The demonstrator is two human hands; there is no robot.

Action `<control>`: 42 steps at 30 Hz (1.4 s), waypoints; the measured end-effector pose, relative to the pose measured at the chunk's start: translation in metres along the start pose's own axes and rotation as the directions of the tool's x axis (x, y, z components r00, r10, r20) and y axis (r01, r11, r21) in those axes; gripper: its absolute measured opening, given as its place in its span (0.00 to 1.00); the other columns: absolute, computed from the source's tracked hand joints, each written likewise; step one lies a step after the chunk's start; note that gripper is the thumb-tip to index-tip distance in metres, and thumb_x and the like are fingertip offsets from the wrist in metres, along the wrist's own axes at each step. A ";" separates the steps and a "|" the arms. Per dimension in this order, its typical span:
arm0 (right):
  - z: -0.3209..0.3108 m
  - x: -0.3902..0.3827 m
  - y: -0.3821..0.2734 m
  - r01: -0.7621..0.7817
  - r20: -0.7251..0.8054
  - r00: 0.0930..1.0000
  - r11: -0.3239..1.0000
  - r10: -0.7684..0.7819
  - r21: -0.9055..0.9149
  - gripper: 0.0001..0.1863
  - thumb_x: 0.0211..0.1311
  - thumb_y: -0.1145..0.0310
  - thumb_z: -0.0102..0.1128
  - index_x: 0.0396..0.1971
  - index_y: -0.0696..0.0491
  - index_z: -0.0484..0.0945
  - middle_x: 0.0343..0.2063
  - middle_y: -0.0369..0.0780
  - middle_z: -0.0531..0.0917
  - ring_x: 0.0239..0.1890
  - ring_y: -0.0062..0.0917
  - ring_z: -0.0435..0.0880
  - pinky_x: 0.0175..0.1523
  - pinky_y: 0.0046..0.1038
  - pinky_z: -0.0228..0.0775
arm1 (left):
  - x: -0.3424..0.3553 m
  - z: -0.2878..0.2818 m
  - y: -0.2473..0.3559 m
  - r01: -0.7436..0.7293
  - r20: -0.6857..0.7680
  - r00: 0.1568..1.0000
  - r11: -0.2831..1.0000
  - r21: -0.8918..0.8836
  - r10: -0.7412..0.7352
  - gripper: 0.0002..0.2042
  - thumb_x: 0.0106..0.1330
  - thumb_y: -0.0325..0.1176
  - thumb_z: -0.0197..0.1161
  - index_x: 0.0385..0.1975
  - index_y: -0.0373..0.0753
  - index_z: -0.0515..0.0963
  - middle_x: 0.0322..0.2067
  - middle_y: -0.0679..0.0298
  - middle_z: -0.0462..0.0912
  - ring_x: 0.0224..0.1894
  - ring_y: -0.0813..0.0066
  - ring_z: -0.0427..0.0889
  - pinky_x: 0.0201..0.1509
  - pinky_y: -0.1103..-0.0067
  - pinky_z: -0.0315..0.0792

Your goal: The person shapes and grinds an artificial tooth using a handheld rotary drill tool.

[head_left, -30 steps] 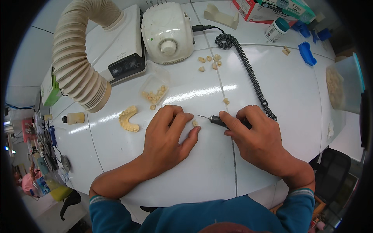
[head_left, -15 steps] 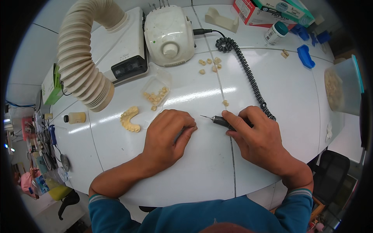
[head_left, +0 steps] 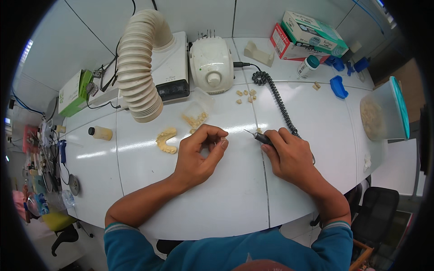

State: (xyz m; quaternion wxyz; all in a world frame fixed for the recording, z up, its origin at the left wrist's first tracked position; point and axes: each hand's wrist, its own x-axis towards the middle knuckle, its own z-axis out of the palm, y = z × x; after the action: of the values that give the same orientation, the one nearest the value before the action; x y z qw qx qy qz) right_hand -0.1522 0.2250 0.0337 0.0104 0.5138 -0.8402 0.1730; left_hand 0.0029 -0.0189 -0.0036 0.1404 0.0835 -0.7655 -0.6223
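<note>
Head view: I see the left hand with thumb and forefinger pinched on a small pale piece, mostly hidden by the fingertips, over the white table. The right hand grips a black handpiece, its thin tip aimed toward that piece but apart from it. Left of the left hand I make out a cream dental arch model; beyond the hands, a coiled cord reaches a white control unit.
</note>
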 end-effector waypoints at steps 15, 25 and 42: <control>-0.002 0.031 0.010 -0.262 0.022 0.965 0.947 0.262 0.189 0.17 0.74 0.56 0.74 0.45 0.53 0.80 0.24 0.46 0.88 0.27 0.48 0.91 0.38 0.47 0.82 | 0.007 0.005 0.004 0.126 0.019 0.992 0.977 -0.174 -0.125 0.10 0.87 0.25 0.62 0.60 0.31 0.83 0.54 0.57 0.93 0.57 0.73 0.91 0.60 0.77 0.83; 0.007 0.069 0.015 -0.207 0.085 0.976 0.977 0.203 0.045 0.10 0.74 0.64 0.71 0.45 0.53 0.82 0.33 0.47 0.90 0.36 0.52 0.90 0.43 0.50 0.81 | 0.004 0.003 -0.008 0.044 -0.018 0.999 0.995 -0.084 -0.046 0.08 0.86 0.24 0.62 0.56 0.31 0.84 0.48 0.61 0.92 0.54 0.75 0.91 0.58 0.79 0.83; -0.012 0.027 -0.008 -0.182 0.089 0.983 0.925 0.162 0.333 0.20 0.57 0.91 0.62 0.47 0.53 0.80 0.44 0.46 0.76 0.45 0.50 0.84 0.49 0.48 0.77 | 0.007 0.001 0.000 0.183 0.015 0.983 0.963 -0.197 -0.184 0.09 0.80 0.23 0.71 0.54 0.31 0.82 0.48 0.59 0.92 0.53 0.76 0.92 0.54 0.79 0.87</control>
State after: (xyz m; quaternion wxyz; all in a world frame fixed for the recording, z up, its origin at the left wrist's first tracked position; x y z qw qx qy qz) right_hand -0.1598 0.2017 0.0531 -0.1188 0.4371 -0.8394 0.3003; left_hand -0.0039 -0.0203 -0.0032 0.0911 0.1409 -0.6889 -0.7052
